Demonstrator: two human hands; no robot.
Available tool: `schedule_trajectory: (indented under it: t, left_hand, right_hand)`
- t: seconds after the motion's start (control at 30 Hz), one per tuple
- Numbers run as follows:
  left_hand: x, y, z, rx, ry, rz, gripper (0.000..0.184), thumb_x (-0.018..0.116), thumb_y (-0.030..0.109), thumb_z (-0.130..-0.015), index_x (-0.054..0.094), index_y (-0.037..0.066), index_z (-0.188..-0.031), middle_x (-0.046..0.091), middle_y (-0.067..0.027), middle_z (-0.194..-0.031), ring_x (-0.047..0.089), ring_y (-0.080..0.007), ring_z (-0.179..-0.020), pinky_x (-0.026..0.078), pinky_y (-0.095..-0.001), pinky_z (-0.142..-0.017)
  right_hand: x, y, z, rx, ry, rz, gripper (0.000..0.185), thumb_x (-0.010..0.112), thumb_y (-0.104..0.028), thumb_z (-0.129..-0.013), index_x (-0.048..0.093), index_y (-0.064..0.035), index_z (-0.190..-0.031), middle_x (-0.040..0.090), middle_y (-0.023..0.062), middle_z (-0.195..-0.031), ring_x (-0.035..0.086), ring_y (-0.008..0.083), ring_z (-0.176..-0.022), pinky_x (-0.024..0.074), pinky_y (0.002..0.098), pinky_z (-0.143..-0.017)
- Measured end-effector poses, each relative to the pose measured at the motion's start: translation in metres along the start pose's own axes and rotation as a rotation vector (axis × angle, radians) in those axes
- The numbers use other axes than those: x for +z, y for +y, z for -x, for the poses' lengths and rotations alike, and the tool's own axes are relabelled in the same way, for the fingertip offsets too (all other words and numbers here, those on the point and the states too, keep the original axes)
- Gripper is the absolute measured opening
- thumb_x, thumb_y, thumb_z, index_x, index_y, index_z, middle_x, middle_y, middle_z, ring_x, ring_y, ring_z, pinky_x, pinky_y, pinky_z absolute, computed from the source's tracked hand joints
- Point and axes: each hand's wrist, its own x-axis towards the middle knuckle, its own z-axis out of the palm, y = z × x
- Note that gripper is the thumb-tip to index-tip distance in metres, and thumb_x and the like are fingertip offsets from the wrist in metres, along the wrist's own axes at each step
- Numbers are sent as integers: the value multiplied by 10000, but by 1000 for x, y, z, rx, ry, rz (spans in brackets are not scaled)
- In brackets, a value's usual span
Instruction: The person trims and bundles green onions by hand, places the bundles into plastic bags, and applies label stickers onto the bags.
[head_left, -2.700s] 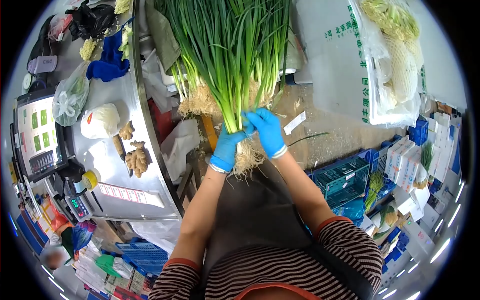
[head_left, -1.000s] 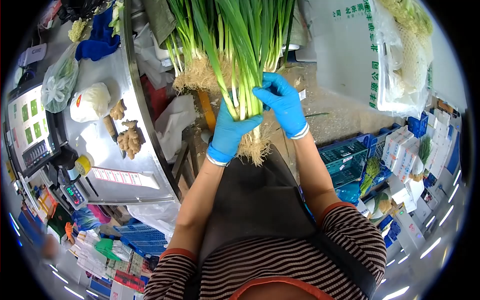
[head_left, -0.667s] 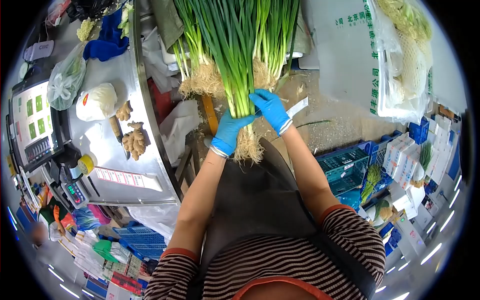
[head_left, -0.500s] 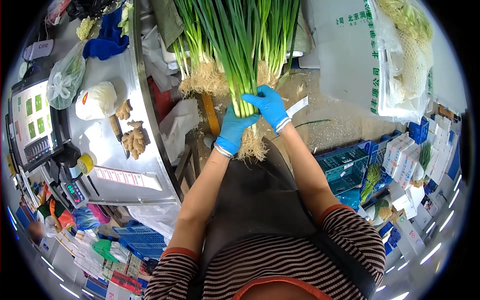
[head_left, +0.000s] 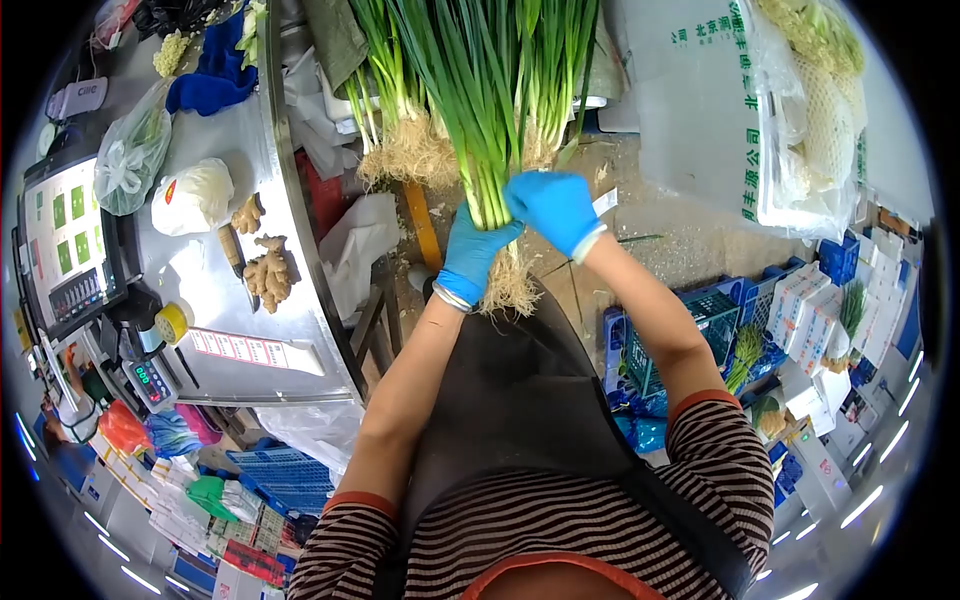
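A bunch of green onions stands in front of my apron, roots toward me and long green leaves pointing away. My left hand, in a blue glove, is wrapped around the white stems just above the roots. On the right side of the stems is my right hand, also gloved in blue, its fingers curled closed at the bunch. What those fingers grip, if anything, is hidden. More green onions with tangled roots lie behind the bunch.
A metal table at left carries ginger, a knife, a label strip, a scale display and a screen. At right are a white printed sheet and a green crate.
My right hand has shifted right and turned, its fingers going from lying across the stems to curled at their side. My left hand keeps its hold on the green onions.
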Motion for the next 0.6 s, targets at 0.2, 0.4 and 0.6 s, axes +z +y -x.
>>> schedule_trajectory:
  t: [0.2, 0.4, 0.6]
  left_hand:
    - [-18, 23, 5, -217, -50, 55, 396, 679, 34, -863, 573, 15, -1244, 668, -76, -1069, 647, -168, -941, 541, -308, -823]
    - [-15, 25, 9, -187, 73, 221, 410, 669, 39, -880, 566, 43, -1277, 665, -57, -1069, 646, -156, -923, 526, -293, -825]
    - [-3, 14, 0, -99, 113, 73, 508, 675, -59, -828, 517, 25, -1304, 643, -65, -1127, 639, -162, -965, 527, -300, -837]
  right_hand:
    - [-42, -30, 58, 430, -319, -1451, 254, 619, -292, -957, 685, -49, -995, 672, 29, -815, 576, 100, -569, 473, 265, -500]
    - [-47, 18, 19, 415, 456, -1980, 272, 665, -282, -916, 686, -54, -1062, 676, 26, -920, 599, 94, -681, 457, 215, -549]
    - [15, -18, -23, 555, 157, -610, 470, 725, -472, -805, 676, -53, -1013, 687, 120, -816, 660, 256, -691, 516, 360, -627]
